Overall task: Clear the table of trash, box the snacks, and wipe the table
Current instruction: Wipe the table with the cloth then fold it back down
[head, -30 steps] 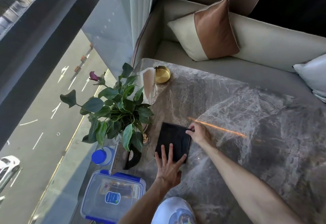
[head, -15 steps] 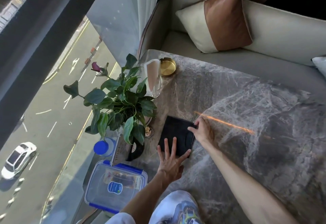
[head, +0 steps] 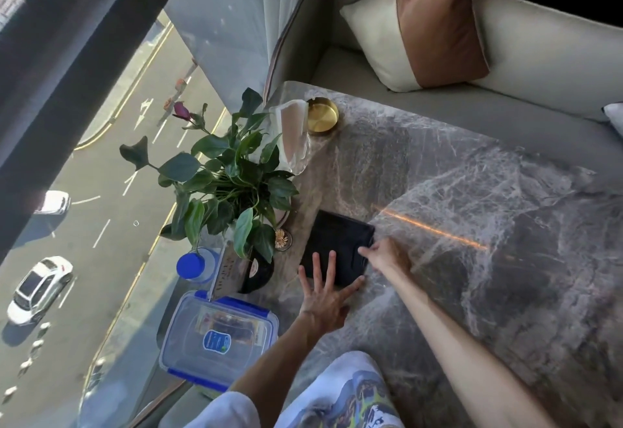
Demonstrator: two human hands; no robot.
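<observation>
Head view looks down on a dark cloth (head: 337,245) lying flat on the grey marble tabletop (head: 472,191), close to its left edge and just right of a leafy potted plant (head: 229,178). The cloth is folded into a neat, almost square pad, black or very dark blue, matte, with a faint seam showing near its right side. It is slightly longer along the line running away from the person. That axis leans a little to the right as it goes, so the far-left corner points toward a clear stand (head: 293,134) and a gold dish (head: 322,115) at the tabletop's far-left corner.

The left hand (head: 323,296) lies flat, palm down, with its fingers (head: 332,259) straight and spread. The middle fingers rest on the near part of the cloth, the thumb reaches along the near-right corner, and the palm sits on the marble. The right hand (head: 387,255), somewhat blurred, takes the cloth's right edge near the far corner, thumb on top and fingers curled at the edge in a pinch.

A clear plastic box (head: 219,336) with blue clips sits closed beyond the near-left corner of the tabletop, beside a bottle with a blue cap (head: 190,265). A cream and brown cushion (head: 424,26) leans on the pale sofa (head: 539,66) behind the tabletop.
</observation>
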